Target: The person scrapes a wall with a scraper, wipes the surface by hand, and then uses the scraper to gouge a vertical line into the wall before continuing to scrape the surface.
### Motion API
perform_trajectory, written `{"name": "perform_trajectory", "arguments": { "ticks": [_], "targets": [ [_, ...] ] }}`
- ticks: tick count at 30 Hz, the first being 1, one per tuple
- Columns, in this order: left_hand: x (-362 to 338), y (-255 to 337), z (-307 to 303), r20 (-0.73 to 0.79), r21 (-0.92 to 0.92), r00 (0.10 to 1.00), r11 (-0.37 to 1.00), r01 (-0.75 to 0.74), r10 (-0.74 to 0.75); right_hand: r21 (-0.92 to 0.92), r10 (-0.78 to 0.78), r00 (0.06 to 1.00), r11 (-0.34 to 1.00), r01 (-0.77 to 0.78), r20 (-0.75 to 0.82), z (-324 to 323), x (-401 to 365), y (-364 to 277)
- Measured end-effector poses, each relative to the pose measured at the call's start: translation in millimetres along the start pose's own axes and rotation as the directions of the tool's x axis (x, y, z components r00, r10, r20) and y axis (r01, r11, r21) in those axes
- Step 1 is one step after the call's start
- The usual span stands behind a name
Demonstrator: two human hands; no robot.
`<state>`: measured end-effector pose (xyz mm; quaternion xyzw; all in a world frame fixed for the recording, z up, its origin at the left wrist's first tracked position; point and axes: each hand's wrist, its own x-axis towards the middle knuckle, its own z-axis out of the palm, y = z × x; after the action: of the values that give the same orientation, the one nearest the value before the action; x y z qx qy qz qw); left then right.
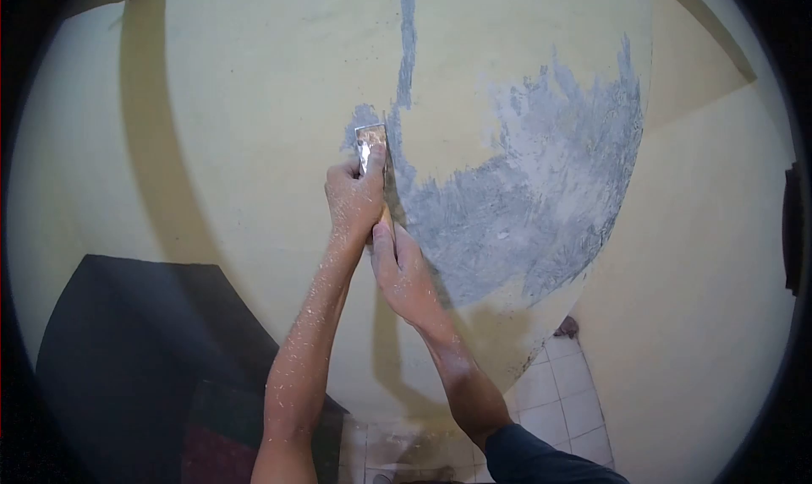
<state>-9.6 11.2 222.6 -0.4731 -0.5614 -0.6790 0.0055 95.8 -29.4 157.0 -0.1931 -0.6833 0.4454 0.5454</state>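
Observation:
A scraper [370, 137] with a flat metal blade presses up against the wall, its edge on a small grey patch [364, 116]. My left hand [353, 195] is closed around the upper part of the tool, thumb lying along the blade. Lower down, my right hand [403, 273] grips the handle end, of which a short yellowish part shows between the hands. Pale flakes dot my left forearm [300, 366]. To the right of the blade, a broad rough grey area [516, 205] spreads over the yellow wall [271, 103].
A narrow grey strip [408, 40] runs up the wall above the blade. At lower left stands a large dark flat-sided object [144, 340]. White floor tiles [562, 391] show below, with a small dark reddish item [567, 326] near the wall's corner.

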Motion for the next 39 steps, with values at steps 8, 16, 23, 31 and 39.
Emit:
{"name": "perform_trajectory", "arguments": {
  "ticks": [8, 16, 23, 31, 39],
  "targets": [
    [-3.0, -11.6, 1.0, 0.023, -0.035, 1.000, 0.999, 0.017, -0.016, -0.028, -0.097, 0.991, 0.995, 0.094, -0.091, 13.2, -0.5, 13.5],
    [6.3, -4.6, -0.5, 0.012, -0.019, 1.000, 0.999, -0.026, 0.026, 0.028, -0.004, 0.999, 1.000, 0.005, -0.045, 10.6, -2.7, 8.1],
    [5.8, 10.5, -4.5, 0.020, 0.014, 0.999, 1.000, -0.028, 0.028, 0.107, -0.009, 0.998, 0.994, 0.016, -0.064, 16.7, 4.9, 5.8],
    [-2.8, 5.4, 2.7, 0.026, -0.017, 0.998, 0.999, -0.048, 0.048, 0.162, -0.050, 0.991, 0.984, 0.069, -0.121, 17.8, -1.4, 13.4],
    [-4.1, 12.9, 2.3, 0.052, 0.006, 0.998, 1.000, -0.030, 0.030, 0.175, 0.062, 0.996, 0.983, -0.050, -0.065, 7.7, -4.0, 3.6]
  ]
}}
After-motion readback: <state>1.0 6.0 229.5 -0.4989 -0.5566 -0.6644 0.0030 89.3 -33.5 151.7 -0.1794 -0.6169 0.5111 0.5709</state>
